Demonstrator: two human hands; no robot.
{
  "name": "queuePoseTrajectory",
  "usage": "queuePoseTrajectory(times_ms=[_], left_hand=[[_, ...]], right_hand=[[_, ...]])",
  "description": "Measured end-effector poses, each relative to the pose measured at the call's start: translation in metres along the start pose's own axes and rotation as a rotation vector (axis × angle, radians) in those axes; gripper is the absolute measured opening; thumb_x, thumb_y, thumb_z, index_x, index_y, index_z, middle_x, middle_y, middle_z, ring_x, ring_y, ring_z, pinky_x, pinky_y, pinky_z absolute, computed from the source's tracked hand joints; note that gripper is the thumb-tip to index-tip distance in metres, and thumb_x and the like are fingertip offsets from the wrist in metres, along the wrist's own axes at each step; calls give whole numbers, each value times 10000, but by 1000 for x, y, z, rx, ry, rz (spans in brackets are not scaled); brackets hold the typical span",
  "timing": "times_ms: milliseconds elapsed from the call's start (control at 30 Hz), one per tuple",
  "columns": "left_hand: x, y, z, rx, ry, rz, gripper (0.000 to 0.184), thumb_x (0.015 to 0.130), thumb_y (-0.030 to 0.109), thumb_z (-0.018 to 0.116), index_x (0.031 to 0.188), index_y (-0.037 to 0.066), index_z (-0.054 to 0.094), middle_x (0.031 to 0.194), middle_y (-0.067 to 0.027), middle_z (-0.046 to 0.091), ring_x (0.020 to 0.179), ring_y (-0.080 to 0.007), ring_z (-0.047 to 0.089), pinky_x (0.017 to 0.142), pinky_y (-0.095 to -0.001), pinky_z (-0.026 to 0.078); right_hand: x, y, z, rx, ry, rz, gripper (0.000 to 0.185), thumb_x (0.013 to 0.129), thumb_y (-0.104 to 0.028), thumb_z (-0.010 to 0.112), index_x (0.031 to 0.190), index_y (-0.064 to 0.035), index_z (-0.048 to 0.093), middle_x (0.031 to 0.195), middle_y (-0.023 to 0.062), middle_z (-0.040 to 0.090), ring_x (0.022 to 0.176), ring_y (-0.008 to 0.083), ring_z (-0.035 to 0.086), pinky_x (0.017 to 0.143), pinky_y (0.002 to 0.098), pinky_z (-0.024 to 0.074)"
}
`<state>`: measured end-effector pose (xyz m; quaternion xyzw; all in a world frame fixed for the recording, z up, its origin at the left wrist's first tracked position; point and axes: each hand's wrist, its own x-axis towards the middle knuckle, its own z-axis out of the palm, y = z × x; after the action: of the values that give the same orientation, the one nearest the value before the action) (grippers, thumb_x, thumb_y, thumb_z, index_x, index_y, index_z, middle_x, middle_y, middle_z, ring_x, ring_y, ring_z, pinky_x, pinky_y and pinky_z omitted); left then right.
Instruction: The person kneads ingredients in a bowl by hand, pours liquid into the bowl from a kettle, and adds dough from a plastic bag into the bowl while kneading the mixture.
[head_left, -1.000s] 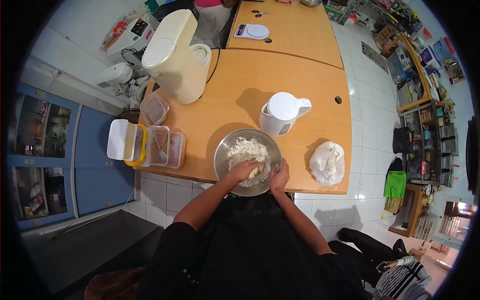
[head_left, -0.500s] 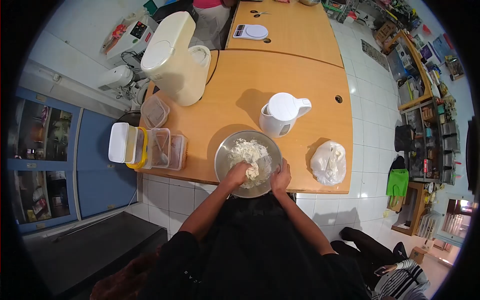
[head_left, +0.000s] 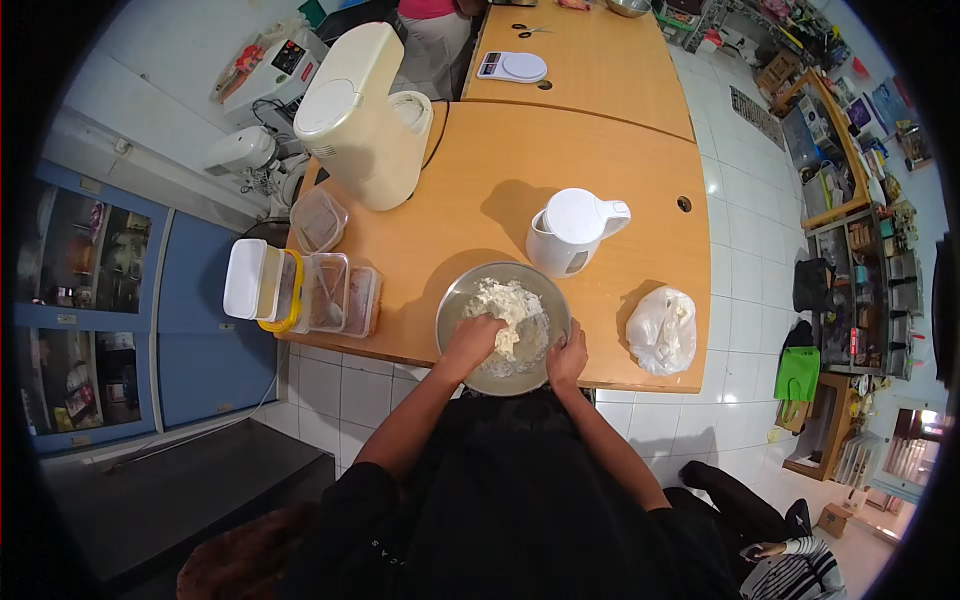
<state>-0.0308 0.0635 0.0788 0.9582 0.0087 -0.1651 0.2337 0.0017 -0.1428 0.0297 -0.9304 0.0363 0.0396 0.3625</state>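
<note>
A steel bowl (head_left: pixel 453 303) stands at the table's front edge with crumbly pale dough and loose flour (head_left: pixel 508 300) inside. My left hand (head_left: pixel 472 342) is in the bowl at its left side, fingers curled against the dough; whether some is inside the fist is hidden. My right hand (head_left: pixel 567 357) grips the bowl's right rim. Just behind the bowl is a white kettle (head_left: pixel 567 232), its handle to the right. A knotted plastic bag with white contents (head_left: pixel 662 332) lies to the right of the bowl.
Stacked plastic containers (head_left: pixel 328 290) stand at the table's left edge, below a cream mixer (head_left: pixel 365 130). A scale (head_left: pixel 513 67) and scissors (head_left: pixel 530 31) lie on the far table (head_left: pixel 600 80). One person stands beyond the mixer; another person (head_left: pixel 795 570) is at lower right.
My left hand has gone from spread over the dough to curled at its left side. My right hand stays on the rim. The whole view has shifted slightly.
</note>
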Motion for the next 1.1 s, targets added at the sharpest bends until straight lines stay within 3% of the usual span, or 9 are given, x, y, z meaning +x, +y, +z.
queuePoseTrajectory(times_ms=[100, 200, 400, 500, 600, 800, 900, 1000, 1100], left_hand=[[-7, 1, 5, -2, 159, 37, 405, 806, 25, 577, 1168, 162, 693, 1192, -179, 639, 997, -364, 668, 785, -484, 542], [-8, 8, 3, 15, 182, -45, 433, 794, 15, 594, 1188, 173, 680, 1248, -177, 606, 1080, -357, 639, 826, -492, 541], [16, -7, 20, 80, 88, 34, 619, 769, -23, 616, 1338, 218, 581, 1477, -191, 436, 1273, -369, 526, 867, -473, 554], [27, -5, 29, 25, -33, 90, 779, 739, 7, 674, 1439, 281, 469, 1534, -166, 377, 1280, -372, 524, 924, -472, 533], [26, -9, 50, 165, -116, 89, 684, 835, 70, 597, 1463, 286, 435, 1538, -162, 377, 1287, -374, 517, 968, -462, 513], [18, -25, 78, 20, 59, 69, 529, 914, 103, 449, 1415, 259, 510, 1402, -177, 529, 1246, -382, 545, 977, -476, 491], [15, -28, 91, -64, 237, 147, 381, 895, 175, 473, 1226, 174, 661, 1175, -185, 655, 1048, -374, 643, 851, -449, 537], [11, -32, 102, -160, 272, 133, 349, 878, 157, 477, 1142, 154, 706, 1076, -194, 684, 987, -379, 660, 841, -441, 532], [15, -34, 92, -335, 171, 0, 345, 839, 80, 521, 1129, 107, 706, 1077, -205, 684, 978, -392, 660, 860, -466, 520]], right_hand=[[-1, 2, 2, 10, 41, -43, 453, 835, 4, 574, 1278, -73, 521, 1056, 228, 598, 957, 453, 606, 798, 528, 482], [-1, 4, 5, 22, 56, -65, 464, 820, 16, 579, 1271, -77, 521, 1035, 225, 595, 937, 453, 608, 777, 527, 485], [-2, 3, 4, 15, 64, -88, 453, 833, 10, 581, 1274, -71, 513, 1044, 229, 594, 939, 452, 609, 776, 528, 484], [-2, 2, 1, -7, 58, -82, 449, 840, 2, 581, 1278, -68, 508, 1046, 232, 591, 947, 453, 607, 781, 531, 481], [-3, 3, 5, 3, 43, -71, 447, 845, -10, 580, 1282, -66, 502, 1044, 236, 588, 952, 458, 602, 791, 535, 475], [-4, 4, 6, 30, 33, -48, 428, 862, -26, 576, 1281, -69, 501, 1022, 239, 583, 939, 465, 594, 778, 543, 464], [-2, 3, 6, 32, 22, -43, 401, 867, -8, 559, 1264, -52, 524, 1032, 244, 602, 966, 463, 594, 803, 531, 467], [-3, 3, 6, 29, 10, -60, 404, 863, 2, 552, 1264, -46, 533, 1039, 246, 610, 976, 462, 597, 819, 521, 474], [-3, 1, 4, 33, 13, -49, 417, 860, -1, 555, 1273, -54, 530, 1046, 243, 608, 971, 459, 601, 820, 517, 480]])
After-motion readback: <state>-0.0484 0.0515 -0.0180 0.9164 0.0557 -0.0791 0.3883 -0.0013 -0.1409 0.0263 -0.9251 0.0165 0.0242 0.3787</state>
